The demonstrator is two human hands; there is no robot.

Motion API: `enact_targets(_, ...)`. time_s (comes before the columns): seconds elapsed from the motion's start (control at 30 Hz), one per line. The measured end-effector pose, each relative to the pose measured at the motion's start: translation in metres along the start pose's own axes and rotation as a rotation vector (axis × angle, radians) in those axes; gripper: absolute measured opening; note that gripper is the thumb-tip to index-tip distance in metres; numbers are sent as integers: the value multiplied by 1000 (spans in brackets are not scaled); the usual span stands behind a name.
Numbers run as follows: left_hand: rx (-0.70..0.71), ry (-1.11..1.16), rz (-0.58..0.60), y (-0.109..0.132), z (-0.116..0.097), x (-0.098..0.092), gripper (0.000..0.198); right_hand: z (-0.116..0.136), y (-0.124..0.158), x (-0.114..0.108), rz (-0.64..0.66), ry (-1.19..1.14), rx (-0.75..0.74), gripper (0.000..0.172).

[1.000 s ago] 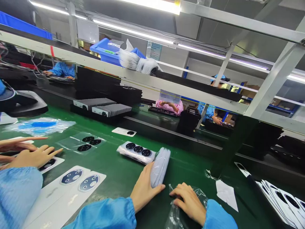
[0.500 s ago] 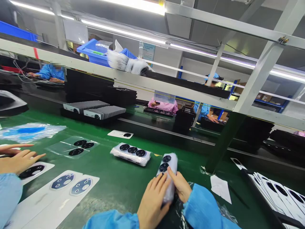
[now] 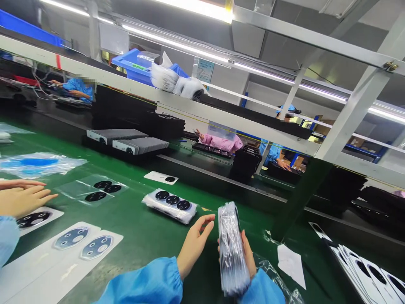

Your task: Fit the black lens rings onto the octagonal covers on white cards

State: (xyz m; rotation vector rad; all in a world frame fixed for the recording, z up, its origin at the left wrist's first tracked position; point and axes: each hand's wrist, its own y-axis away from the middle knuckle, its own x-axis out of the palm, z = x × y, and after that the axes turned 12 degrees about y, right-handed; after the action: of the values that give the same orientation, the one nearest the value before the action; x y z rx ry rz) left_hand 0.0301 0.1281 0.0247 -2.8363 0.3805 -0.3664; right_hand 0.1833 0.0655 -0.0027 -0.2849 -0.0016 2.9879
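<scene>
A thick stack of clear plastic film sleeves (image 3: 232, 249) stands tilted on its side, its layered edges towards me. My right hand (image 3: 249, 255) grips this stack from the right, with part of the fingers hidden behind it. Just left of it, my left hand (image 3: 195, 244) is off the stack, thumb and fingers apart, holding nothing. Beyond my left hand lies a second stack of film sleeves (image 3: 169, 207), showing three black round camera-lens pieces on top. A crumpled clear plastic bag (image 3: 274, 274) lies by my right sleeve.
At the left, a co-worker's hands (image 3: 27, 198) rest over a white card with a black oval. White sheets with blue-grey ovals (image 3: 41, 270) lie in front. A white paper scrap (image 3: 291, 264) and a black tray of white cards (image 3: 357, 266) are to the right, near a green post (image 3: 300, 202).
The stack in my right hand has been turned from its face with black discs to its layered edge. My left hand has let go of it and moved slightly left.
</scene>
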Motion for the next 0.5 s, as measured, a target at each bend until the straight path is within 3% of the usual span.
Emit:
enact_targets(0.2,-99,152,-26,1,8,12,47,-7,2,8,62,-216,144,77)
enact_targets(0.3,-171,187,-42,9,14,12,57,-12,7,18,-15,-352,205,69)
enact_targets(0.4,-183,208,-49,15,14,12,71,-16,14,26,-93,-381,125,64)
enact_targets(0.5,-175,222,-42,17,5,10,68,-12,19,30,-51,-342,53,64)
